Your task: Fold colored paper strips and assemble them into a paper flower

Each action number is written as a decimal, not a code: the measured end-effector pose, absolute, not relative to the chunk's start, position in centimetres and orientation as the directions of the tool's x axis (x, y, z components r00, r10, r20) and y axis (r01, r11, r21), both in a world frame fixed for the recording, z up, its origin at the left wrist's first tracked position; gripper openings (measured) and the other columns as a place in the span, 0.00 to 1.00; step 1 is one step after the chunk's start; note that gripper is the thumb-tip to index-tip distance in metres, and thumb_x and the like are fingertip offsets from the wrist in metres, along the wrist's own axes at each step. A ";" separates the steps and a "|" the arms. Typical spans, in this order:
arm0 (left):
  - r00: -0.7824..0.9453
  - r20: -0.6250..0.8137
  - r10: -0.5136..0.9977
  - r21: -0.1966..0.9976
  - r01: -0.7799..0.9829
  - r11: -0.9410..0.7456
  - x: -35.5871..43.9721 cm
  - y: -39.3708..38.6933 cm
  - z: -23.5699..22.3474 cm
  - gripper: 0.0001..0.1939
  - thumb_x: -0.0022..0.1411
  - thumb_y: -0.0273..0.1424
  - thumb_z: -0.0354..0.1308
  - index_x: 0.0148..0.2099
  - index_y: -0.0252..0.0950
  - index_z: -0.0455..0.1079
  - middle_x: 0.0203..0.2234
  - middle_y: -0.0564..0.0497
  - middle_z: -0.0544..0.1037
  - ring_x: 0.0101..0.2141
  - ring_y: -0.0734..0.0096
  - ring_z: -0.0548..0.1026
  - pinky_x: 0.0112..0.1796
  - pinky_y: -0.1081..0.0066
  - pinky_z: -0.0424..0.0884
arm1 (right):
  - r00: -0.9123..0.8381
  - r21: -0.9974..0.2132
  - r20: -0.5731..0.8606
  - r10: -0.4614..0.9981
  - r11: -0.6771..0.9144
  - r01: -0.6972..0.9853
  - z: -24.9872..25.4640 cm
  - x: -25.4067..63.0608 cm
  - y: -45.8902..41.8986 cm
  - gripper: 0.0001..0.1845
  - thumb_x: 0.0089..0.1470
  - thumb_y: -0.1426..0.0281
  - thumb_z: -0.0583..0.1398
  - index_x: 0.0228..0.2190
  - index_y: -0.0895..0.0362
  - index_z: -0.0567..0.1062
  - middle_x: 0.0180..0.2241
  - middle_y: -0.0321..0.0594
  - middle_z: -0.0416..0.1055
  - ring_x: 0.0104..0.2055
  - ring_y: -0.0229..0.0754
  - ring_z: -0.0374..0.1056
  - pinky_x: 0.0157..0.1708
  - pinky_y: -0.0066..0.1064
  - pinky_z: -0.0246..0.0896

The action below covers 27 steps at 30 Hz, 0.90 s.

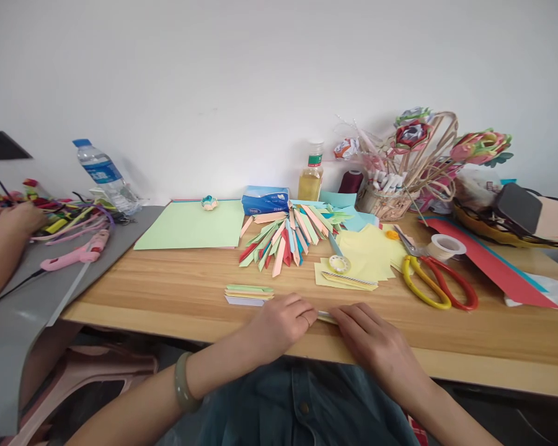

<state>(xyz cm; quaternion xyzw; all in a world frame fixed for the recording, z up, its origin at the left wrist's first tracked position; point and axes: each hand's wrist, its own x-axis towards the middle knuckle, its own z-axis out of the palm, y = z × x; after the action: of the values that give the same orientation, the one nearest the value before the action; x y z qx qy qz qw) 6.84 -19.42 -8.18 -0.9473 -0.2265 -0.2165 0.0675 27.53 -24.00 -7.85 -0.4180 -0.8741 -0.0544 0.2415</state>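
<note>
Near the table's front edge, a thin folded paper strip (326, 317) lies between my hands, pale in colour. My left hand (286, 323) has its fingers curled in a pinch at the strip's left end. My right hand (374, 334) bends its fingers down over the right end, pressing it to the table; the fingertips are partly hidden. Just left of my left hand sits a small row of folded paper strips (250, 294) in green, yellow and white. Beyond my right hand are yellow paper pieces (363, 251) with a few folded strips (349, 280) on them.
Folded multicoloured paper pieces (291, 238) fan out mid-table. Scissors (439, 282) and a tape roll (339, 264) lie to the right. Green sheets (193, 226), a bottle (311, 173) and a basket of paper flowers (385, 201) line the back. Another person's hand (21, 220) and a pink glue gun (77, 253) are left.
</note>
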 end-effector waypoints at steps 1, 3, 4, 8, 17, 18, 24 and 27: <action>0.800 0.443 0.405 -0.023 0.462 -0.887 6.8 -19.4 -8.3 0.11 0.63 0.24 0.45 0.40 0.31 0.69 0.31 0.46 0.76 0.34 0.71 0.72 0.33 0.72 0.71 | -0.531 -0.103 0.473 0.703 0.642 0.759 -7.9 27.5 -24.0 0.13 0.58 0.77 0.50 0.41 0.63 0.70 0.34 0.47 0.71 0.35 0.43 0.67 0.32 0.32 0.66; 0.795 0.444 0.414 -0.008 0.466 -0.885 6.8 -19.4 -8.7 0.11 0.63 0.24 0.45 0.40 0.32 0.69 0.31 0.46 0.75 0.34 0.71 0.72 0.33 0.72 0.71 | -0.524 -0.086 0.490 0.697 0.636 0.767 -7.9 27.3 -24.1 0.12 0.57 0.76 0.50 0.39 0.63 0.71 0.33 0.46 0.72 0.35 0.43 0.67 0.32 0.32 0.66; 0.793 0.445 0.417 -0.002 0.466 -0.885 6.8 -19.3 -8.9 0.11 0.63 0.24 0.45 0.40 0.32 0.69 0.31 0.46 0.75 0.34 0.71 0.72 0.33 0.72 0.70 | -0.521 -0.071 0.500 0.692 0.633 0.771 -8.0 27.3 -24.1 0.11 0.57 0.75 0.51 0.39 0.63 0.72 0.33 0.46 0.72 0.35 0.43 0.67 0.33 0.33 0.66; 0.791 0.446 0.418 0.006 0.465 -0.886 6.9 -19.3 -9.0 0.11 0.63 0.24 0.45 0.39 0.32 0.69 0.30 0.47 0.75 0.34 0.71 0.71 0.33 0.72 0.70 | -0.543 -0.003 0.509 0.668 0.632 0.775 -8.0 27.3 -24.3 0.12 0.57 0.74 0.52 0.40 0.64 0.72 0.36 0.48 0.73 0.38 0.45 0.68 0.36 0.35 0.66; 0.803 0.362 0.473 0.018 0.501 -0.865 7.2 -19.6 -8.0 0.09 0.63 0.23 0.45 0.34 0.33 0.66 0.26 0.50 0.71 0.30 0.71 0.67 0.28 0.73 0.66 | -0.536 -0.161 0.422 0.731 0.643 0.749 -7.0 27.3 -24.3 0.13 0.59 0.75 0.49 0.38 0.60 0.72 0.34 0.45 0.73 0.34 0.42 0.68 0.32 0.32 0.66; 0.812 0.345 0.471 0.005 0.500 -0.866 7.3 -19.6 -7.8 0.09 0.62 0.23 0.45 0.34 0.33 0.66 0.27 0.50 0.71 0.30 0.70 0.67 0.28 0.72 0.66 | -0.524 -0.184 0.423 0.739 0.637 0.749 -7.0 27.5 -24.1 0.12 0.58 0.75 0.50 0.38 0.59 0.72 0.34 0.45 0.73 0.35 0.42 0.68 0.32 0.32 0.66; 0.799 0.295 0.524 0.098 0.520 -0.849 7.8 -19.3 -6.6 0.09 0.62 0.31 0.49 0.35 0.33 0.67 0.29 0.50 0.73 0.33 0.69 0.69 0.32 0.70 0.68 | -0.375 -0.172 0.526 0.763 0.527 0.832 -6.6 30.8 -21.1 0.10 0.58 0.71 0.52 0.37 0.57 0.73 0.36 0.45 0.73 0.37 0.42 0.68 0.36 0.33 0.65; 0.747 0.341 0.571 0.222 0.526 -0.821 8.0 -18.8 -5.9 0.13 0.61 0.39 0.51 0.35 0.33 0.69 0.31 0.50 0.75 0.35 0.69 0.70 0.35 0.70 0.68 | -0.387 -0.033 0.453 0.803 0.449 0.893 -6.1 31.9 -19.5 0.11 0.58 0.68 0.53 0.39 0.57 0.73 0.38 0.45 0.72 0.38 0.45 0.68 0.32 0.34 0.63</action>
<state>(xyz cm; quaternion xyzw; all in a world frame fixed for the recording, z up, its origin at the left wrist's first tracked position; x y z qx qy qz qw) 7.99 -18.78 -5.94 -0.9329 -0.2941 -0.2002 -0.0559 31.89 -19.54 -6.14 -0.5134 -0.8258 -0.1087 0.2065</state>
